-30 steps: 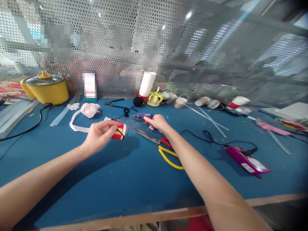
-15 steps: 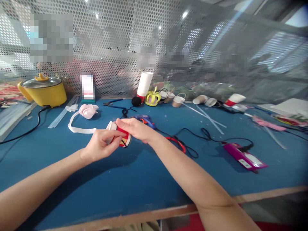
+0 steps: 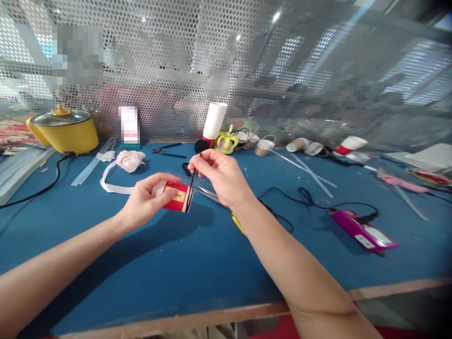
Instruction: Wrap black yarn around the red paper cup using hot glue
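In the head view, the left hand (image 3: 143, 200) grips a red paper cup (image 3: 174, 197) on its side, thumb across the printed label and fingers over the far side. The cup projects from this hand toward the right, its banded end outward, just below and to the left of the right hand (image 3: 219, 176). A black cord (image 3: 192, 181) circles that end, and its free length runs upward to the right hand, which pinches it between thumb and fingertips; the right hand is apart from the cup itself.

Beneath the right wrist, partly covered, lie the scissors (image 3: 209, 193) on the blue tabletop (image 3: 158, 278). Left of the cup, a white ribbon (image 3: 116, 189) curves up to a pale pink fabric rose (image 3: 130, 161). Beyond the hands are blue-handled pliers (image 3: 171, 154) and a black yarn ball (image 3: 201, 146).
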`<state>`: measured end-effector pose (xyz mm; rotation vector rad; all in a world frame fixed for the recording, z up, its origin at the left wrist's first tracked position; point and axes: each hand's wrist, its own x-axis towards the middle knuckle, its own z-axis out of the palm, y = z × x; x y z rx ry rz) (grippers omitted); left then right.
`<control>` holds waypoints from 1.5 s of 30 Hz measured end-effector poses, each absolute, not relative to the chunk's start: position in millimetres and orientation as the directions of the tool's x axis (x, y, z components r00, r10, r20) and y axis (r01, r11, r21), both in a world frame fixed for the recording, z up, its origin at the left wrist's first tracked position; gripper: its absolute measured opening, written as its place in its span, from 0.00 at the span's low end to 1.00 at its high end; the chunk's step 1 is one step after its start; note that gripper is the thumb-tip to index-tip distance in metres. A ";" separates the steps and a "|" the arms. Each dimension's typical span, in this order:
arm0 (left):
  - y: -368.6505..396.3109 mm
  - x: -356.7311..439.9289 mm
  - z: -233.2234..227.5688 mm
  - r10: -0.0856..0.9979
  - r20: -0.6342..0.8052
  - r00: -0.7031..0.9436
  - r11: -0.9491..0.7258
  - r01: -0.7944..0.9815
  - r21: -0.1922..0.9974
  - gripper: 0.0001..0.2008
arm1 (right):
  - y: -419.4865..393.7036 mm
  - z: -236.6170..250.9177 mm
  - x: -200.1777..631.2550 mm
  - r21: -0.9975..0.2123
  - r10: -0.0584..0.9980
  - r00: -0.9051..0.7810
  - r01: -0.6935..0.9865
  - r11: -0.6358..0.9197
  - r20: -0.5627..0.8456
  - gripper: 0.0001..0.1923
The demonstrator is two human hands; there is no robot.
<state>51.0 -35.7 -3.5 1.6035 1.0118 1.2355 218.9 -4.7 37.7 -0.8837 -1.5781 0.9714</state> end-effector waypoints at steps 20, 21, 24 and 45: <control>-39.0 53.9 -4.6 0.962 0.201 0.187 -0.206 0.009 0.978 0.10 | 10.6 30.1 229.5 -0.866 0.904 -0.129 0.259 0.428 0.408 0.11; -39.3 54.0 -4.0 0.962 0.200 0.187 -0.206 0.017 0.978 0.10 | 10.6 29.8 229.5 -0.865 0.902 -0.130 0.257 0.431 0.411 0.11; -40.6 54.3 -2.5 0.960 0.218 0.177 -0.228 0.038 0.973 0.10 | 12.1 28.0 229.5 -0.861 0.900 -0.137 0.265 0.435 0.413 0.11; -47.2 52.2 0.3 0.895 0.434 0.103 -0.439 0.029 0.898 0.05 | 11.7 20.4 223.8 -0.801 0.927 -0.201 0.467 0.376 0.318 0.11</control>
